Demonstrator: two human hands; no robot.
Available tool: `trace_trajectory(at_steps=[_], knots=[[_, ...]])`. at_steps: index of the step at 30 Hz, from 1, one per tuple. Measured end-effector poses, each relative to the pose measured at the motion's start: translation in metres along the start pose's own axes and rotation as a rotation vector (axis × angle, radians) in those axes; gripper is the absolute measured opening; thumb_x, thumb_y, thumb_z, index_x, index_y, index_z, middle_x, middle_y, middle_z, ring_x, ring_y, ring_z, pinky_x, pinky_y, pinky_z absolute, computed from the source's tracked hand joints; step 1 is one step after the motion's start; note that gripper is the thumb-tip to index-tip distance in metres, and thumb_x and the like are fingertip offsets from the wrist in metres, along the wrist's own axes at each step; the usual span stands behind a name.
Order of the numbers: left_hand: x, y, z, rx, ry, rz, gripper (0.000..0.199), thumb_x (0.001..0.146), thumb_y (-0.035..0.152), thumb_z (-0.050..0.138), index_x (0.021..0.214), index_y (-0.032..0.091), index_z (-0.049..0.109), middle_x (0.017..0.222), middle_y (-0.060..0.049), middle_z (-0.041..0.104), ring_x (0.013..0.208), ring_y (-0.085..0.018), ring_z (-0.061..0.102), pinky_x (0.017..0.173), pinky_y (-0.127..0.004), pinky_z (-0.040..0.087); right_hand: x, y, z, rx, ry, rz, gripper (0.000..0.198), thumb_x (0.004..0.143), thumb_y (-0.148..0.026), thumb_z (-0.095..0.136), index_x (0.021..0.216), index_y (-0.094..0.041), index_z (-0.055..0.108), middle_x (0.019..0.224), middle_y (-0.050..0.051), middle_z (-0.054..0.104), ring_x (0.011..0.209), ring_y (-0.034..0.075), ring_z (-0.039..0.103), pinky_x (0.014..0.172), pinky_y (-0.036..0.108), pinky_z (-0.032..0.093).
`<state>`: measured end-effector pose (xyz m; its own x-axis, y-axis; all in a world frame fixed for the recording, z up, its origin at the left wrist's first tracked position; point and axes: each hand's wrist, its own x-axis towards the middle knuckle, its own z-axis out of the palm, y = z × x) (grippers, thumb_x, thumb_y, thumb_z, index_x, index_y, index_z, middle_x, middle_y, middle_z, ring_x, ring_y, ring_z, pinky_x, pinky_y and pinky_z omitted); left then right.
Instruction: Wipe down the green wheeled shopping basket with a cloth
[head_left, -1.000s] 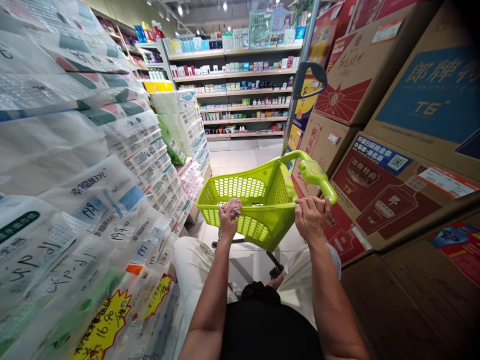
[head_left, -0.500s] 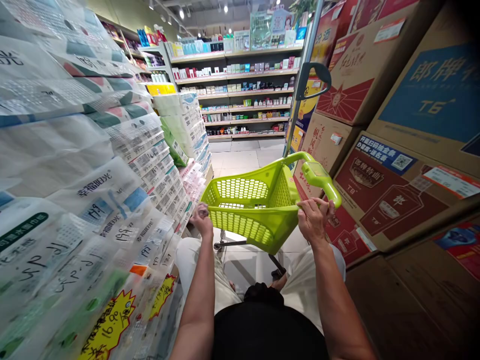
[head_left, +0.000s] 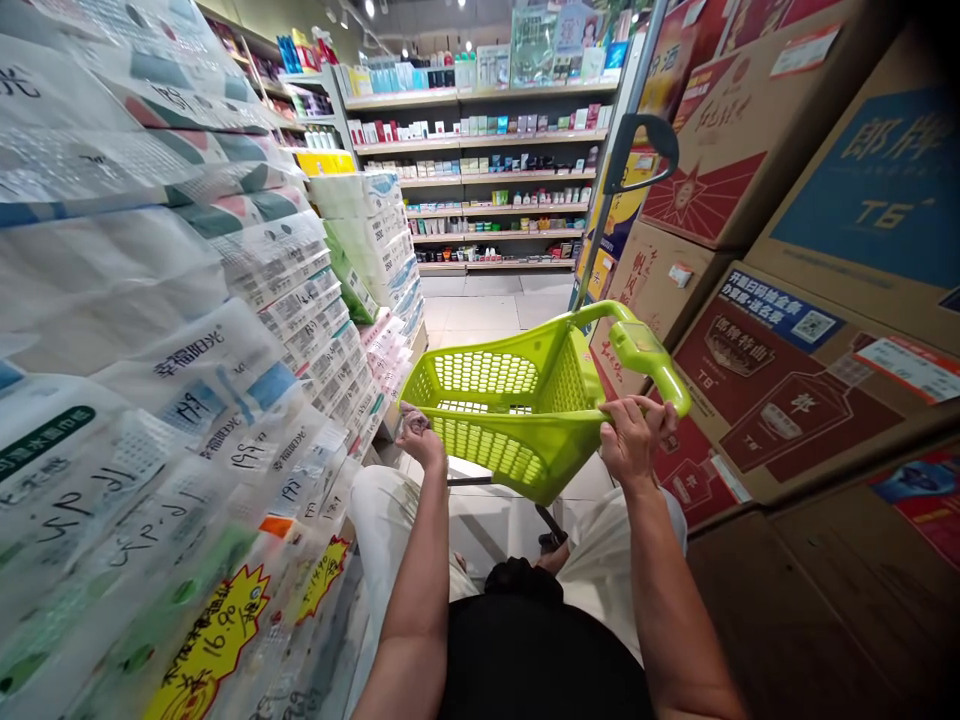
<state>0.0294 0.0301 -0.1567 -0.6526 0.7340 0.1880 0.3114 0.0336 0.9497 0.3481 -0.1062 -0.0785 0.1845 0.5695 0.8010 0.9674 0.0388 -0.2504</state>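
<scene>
In front of me stands a bright green plastic shopping cart (head_left: 480, 435), turned sideways, with perforated walls; no goods show inside its basket. My right hand (head_left: 634, 440) is closed over the cart's rim, close to the base of its curved handle (head_left: 656, 370). My left hand (head_left: 421, 435) is a fist beside the cart's other end, at its near corner. A small greyish, crumpled-looking patch shows at those fingers; I cannot make out what it is or whether the fist also touches the rim.
Packs of paper tissue (head_left: 187, 360) with price signs are stacked high along the left. Cardboard cartons (head_left: 780, 370) form a wall on the right. A metal pole with a dark grey handle (head_left: 637, 155) rises behind the cart. Shelves of small boxes (head_left: 480, 140) stand across the tiled floor (head_left: 480, 310).
My left hand has shifted slightly right along the cart's near side, still closed. The cart and my right hand have barely moved; the view has tilted a little.
</scene>
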Motion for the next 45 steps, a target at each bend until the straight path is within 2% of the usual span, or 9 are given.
trace_trajectory(at_steps=[3, 8, 14, 21, 25, 31, 38, 43, 45], knots=[[-0.016, 0.001, 0.001, 0.097, 0.041, -0.023, 0.049, 0.079, -0.004, 0.049, 0.126, 0.0, 0.062, 0.122, -0.023, 0.051, 0.12, -0.033, 0.055, 0.113, -0.047, 0.039, -0.001, -0.002, -0.001, 0.002, 0.011, 0.001, 0.023, 0.083, -0.029, 0.044, 0.093, -0.026, 0.065, 0.096, 0.003, 0.07, 0.12, 0.029, 0.05, 0.118, 0.056, 0.014], [-0.043, -0.002, -0.004, 0.288, -0.097, 0.203, 0.062, 0.077, 0.001, 0.056, 0.138, 0.01, 0.062, 0.123, -0.019, 0.052, 0.124, -0.034, 0.054, 0.113, -0.045, 0.042, 0.0, -0.006, -0.003, -0.007, -0.002, -0.003, 0.022, 0.083, -0.03, 0.046, 0.095, -0.025, 0.064, 0.099, 0.004, 0.07, 0.121, 0.03, 0.051, 0.118, 0.056, 0.015], [0.004, 0.0, -0.035, 0.369, 0.013, 0.03, 0.05, 0.078, 0.007, 0.058, 0.127, 0.012, 0.068, 0.117, -0.018, 0.053, 0.111, -0.032, 0.058, 0.105, -0.043, 0.047, 0.0, -0.008, -0.007, -0.034, -0.039, -0.007, 0.026, 0.077, -0.026, 0.048, 0.098, -0.025, 0.063, 0.102, 0.005, 0.069, 0.121, 0.03, 0.048, 0.116, 0.058, 0.018], [0.026, -0.019, -0.067, 0.414, 0.095, 0.028, 0.05, 0.075, 0.007, 0.061, 0.124, 0.013, 0.069, 0.124, -0.018, 0.052, 0.117, -0.032, 0.057, 0.108, -0.043, 0.046, 0.001, -0.009, -0.007, -0.019, -0.037, 0.012, 0.023, 0.077, -0.027, 0.048, 0.094, -0.025, 0.063, 0.098, 0.004, 0.068, 0.119, 0.03, 0.048, 0.116, 0.055, 0.016], [0.027, -0.024, -0.055, 0.226, 0.05, -0.05, 0.054, 0.074, 0.005, 0.061, 0.127, 0.014, 0.066, 0.117, -0.015, 0.056, 0.114, -0.029, 0.06, 0.107, -0.04, 0.047, 0.001, -0.008, -0.008, -0.014, -0.031, 0.005, 0.021, 0.077, -0.026, 0.049, 0.094, -0.025, 0.062, 0.098, 0.004, 0.067, 0.117, 0.03, 0.048, 0.116, 0.055, 0.016], [0.034, -0.026, -0.037, 0.027, 0.107, -0.008, 0.035, 0.082, 0.021, 0.069, 0.116, 0.017, 0.064, 0.128, -0.015, 0.055, 0.124, -0.025, 0.059, 0.111, -0.035, 0.045, 0.001, -0.011, -0.01, -0.018, -0.051, 0.01, 0.023, 0.075, -0.027, 0.05, 0.094, -0.025, 0.063, 0.097, 0.004, 0.069, 0.118, 0.031, 0.049, 0.116, 0.055, 0.016], [0.02, -0.009, -0.028, -0.014, 0.108, -0.146, 0.039, 0.088, 0.026, 0.068, 0.121, 0.018, 0.049, 0.123, -0.017, 0.064, 0.113, -0.026, 0.066, 0.1, -0.038, 0.051, -0.001, -0.017, -0.011, -0.027, -0.041, 0.006, 0.021, 0.078, -0.031, 0.05, 0.094, -0.025, 0.061, 0.099, 0.004, 0.068, 0.117, 0.031, 0.05, 0.116, 0.053, 0.017], [-0.012, 0.0, -0.02, 0.044, -0.065, 0.112, 0.035, 0.078, 0.006, 0.063, 0.109, 0.018, 0.052, 0.122, -0.017, 0.061, 0.122, -0.029, 0.061, 0.108, -0.041, 0.046, -0.002, -0.018, -0.01, -0.026, -0.009, -0.01, 0.021, 0.078, -0.03, 0.05, 0.095, -0.025, 0.061, 0.098, 0.004, 0.067, 0.116, 0.03, 0.05, 0.115, 0.053, 0.018], [-0.014, 0.0, -0.02, 0.05, -0.059, 0.125, 0.035, 0.076, 0.006, 0.063, 0.107, 0.019, 0.053, 0.12, -0.016, 0.061, 0.123, -0.029, 0.06, 0.11, -0.043, 0.046, -0.002, -0.019, -0.01, -0.027, -0.014, -0.006, 0.022, 0.077, -0.03, 0.051, 0.096, -0.025, 0.062, 0.098, 0.005, 0.067, 0.116, 0.031, 0.05, 0.114, 0.054, 0.018]])
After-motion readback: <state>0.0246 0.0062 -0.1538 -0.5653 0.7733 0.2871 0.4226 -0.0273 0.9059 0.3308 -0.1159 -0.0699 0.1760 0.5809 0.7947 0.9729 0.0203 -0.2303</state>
